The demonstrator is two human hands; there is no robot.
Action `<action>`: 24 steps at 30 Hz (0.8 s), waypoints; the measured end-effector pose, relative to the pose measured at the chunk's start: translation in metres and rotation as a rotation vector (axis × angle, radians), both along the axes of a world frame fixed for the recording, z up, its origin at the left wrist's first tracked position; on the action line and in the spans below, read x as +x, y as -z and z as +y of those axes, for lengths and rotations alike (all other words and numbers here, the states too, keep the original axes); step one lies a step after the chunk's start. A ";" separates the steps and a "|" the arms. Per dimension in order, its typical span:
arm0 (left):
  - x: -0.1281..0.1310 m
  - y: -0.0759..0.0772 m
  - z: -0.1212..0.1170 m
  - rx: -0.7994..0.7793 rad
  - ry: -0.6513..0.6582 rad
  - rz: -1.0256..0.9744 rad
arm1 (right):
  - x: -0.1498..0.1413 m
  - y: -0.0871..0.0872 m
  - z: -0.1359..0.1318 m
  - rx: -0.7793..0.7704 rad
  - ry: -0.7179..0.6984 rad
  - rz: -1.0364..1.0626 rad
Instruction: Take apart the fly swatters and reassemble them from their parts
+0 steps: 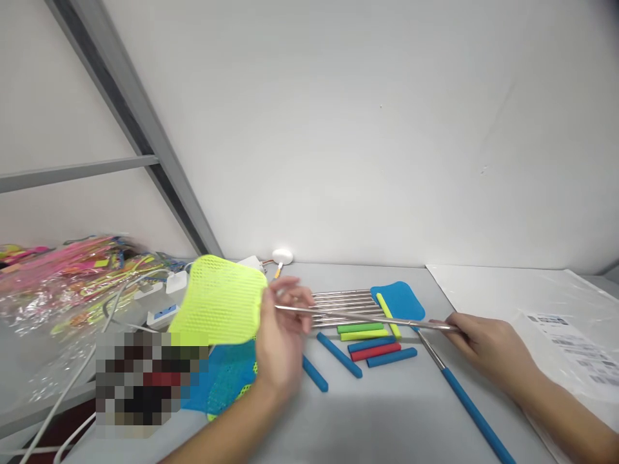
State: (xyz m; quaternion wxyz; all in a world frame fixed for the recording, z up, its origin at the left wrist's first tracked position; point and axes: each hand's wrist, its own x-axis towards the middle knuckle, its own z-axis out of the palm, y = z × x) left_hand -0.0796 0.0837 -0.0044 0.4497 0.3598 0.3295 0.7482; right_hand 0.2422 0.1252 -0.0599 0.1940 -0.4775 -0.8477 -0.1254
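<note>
A yellow-green fly swatter head (217, 299) is held up on the left, tilted, with a thin metal rod (358, 316) running from it to the right. My left hand (283, 345) is closed at the neck, where head and rod meet. Around the rod's far end my right hand (488, 341) is wrapped. Beneath the rod lie several bare metal rods (338, 299) side by side. Loose handle sleeves in blue (339, 356), red (376, 351), green (360, 328) and yellow lie near them. A blue swatter head (400, 300) and a blue-handled swatter shaft (476, 412) rest at the right.
Blue and yellow mesh swatter heads (227, 374) are piled beneath my left forearm. Clear plastic bags (72, 277) of colourful items, white cables (109, 322) and white adapters are at the left. A white plastic sheet (488, 287) covers the table's right side. A wall stands behind.
</note>
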 end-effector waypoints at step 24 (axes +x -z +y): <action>-0.009 -0.008 0.012 -0.207 -0.380 -0.107 | 0.013 -0.022 0.003 -0.083 0.002 0.162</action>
